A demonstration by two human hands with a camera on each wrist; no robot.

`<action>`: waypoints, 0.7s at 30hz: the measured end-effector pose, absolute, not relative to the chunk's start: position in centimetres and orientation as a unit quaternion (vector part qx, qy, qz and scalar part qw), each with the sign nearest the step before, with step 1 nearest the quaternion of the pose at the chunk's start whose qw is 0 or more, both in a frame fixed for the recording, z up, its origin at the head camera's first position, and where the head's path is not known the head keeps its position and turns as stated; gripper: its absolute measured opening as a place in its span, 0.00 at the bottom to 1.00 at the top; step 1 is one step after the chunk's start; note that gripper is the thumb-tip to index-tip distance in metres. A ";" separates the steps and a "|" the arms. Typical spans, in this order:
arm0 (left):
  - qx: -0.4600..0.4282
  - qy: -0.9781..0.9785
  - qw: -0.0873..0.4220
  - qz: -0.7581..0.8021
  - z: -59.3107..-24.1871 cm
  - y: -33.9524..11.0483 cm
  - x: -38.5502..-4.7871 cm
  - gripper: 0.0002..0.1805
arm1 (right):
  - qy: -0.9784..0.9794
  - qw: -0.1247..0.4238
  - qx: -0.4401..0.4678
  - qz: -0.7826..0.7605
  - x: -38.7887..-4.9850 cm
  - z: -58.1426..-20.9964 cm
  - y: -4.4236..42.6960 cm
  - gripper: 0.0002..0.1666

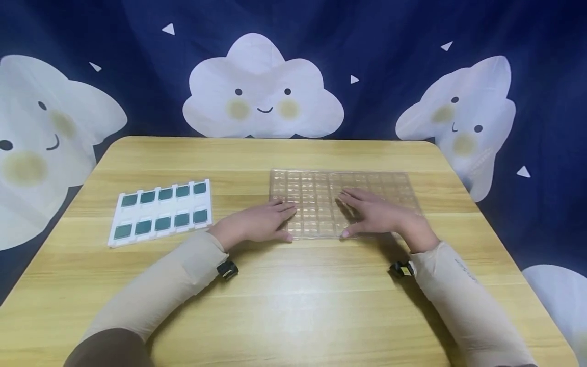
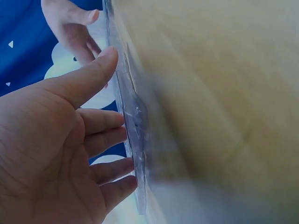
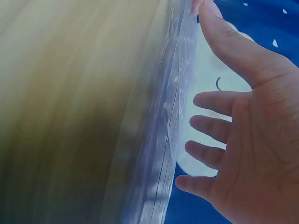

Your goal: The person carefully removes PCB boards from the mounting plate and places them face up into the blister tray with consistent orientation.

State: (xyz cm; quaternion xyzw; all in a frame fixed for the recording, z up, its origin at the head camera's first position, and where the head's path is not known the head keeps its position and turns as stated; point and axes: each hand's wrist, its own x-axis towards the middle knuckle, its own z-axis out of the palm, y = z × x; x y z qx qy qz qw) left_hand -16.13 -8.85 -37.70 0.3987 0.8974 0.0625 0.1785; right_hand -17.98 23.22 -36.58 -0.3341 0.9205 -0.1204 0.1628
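A clear plastic tray (image 1: 316, 204) with many small square compartments lies on the table, right of the middle. My left hand (image 1: 263, 221) is over its left part, fingers extended; in the left wrist view this hand's (image 2: 60, 140) thumb and fingertips touch the tray (image 2: 135, 121). Over the tray's middle and right part is my right hand (image 1: 378, 214), fingers spread. The right wrist view shows that hand (image 3: 261, 130) with straight, parted fingers beside the tray's edge (image 3: 163, 126); whether its fingertips touch the plastic I cannot tell.
A white rack (image 1: 160, 209) holding two rows of dark green rectangular pieces lies on the left of the wooden table (image 1: 284, 316). Behind the table hangs a dark blue cloth (image 1: 376, 30) printed with smiling white clouds and small triangles.
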 end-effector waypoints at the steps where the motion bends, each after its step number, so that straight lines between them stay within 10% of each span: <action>1: 0.400 0.897 0.178 0.061 -37.7 -8.8 -16.1 0.45 | 0.920 0.165 -0.333 -0.122 -18.0 -36.6 22.9 0.64; 21: 0.371 0.912 0.134 0.108 -36.6 -12.1 -15.0 0.42 | 0.918 0.206 -0.315 -0.123 -18.0 -36.9 22.5 0.64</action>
